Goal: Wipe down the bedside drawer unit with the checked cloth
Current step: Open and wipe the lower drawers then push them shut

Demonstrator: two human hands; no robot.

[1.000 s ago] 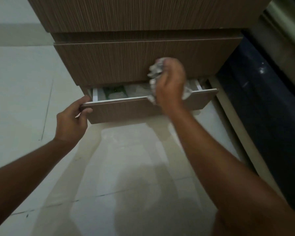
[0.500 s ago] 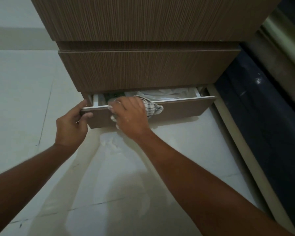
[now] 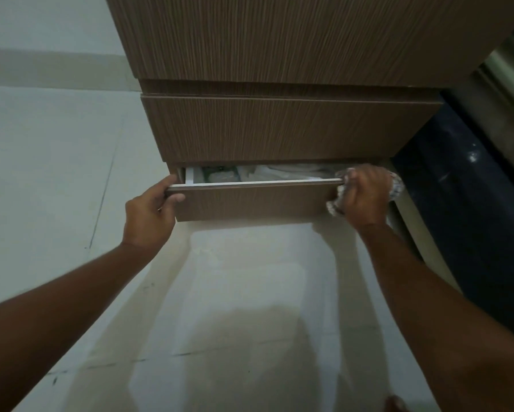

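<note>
Since half a second ago the right hand [image 3: 365,197] has slid the checked cloth [image 3: 337,203] along the open bottom drawer [image 3: 249,200], from near its left end to its right end; a second ago it was up on the middle drawer front [image 3: 279,126]. The left hand [image 3: 151,212] has stayed at the drawer's left corner.

In the head view, the only one here, the right-hand fingers are curled shut around the bunched cloth, which shows at the knuckles, below the palm and behind the wrist. It is pressed against the right end of the drawer front, at its top edge. The left-hand fingers hook over the left corner of the front, thumb against the face, holding the drawer partly pulled out. Inside it lie pale folded things and something green, too dim to name. The drawer unit [image 3: 279,40] rises above with its upper fronts closed, beside a dark bed frame [image 3: 472,203] on the right, over a pale tiled floor [image 3: 56,173].

I judge that the pass along the drawer's top edge has reached its end. What likely remains is the face of this bottom front, and perhaps the unit's sides.
</note>
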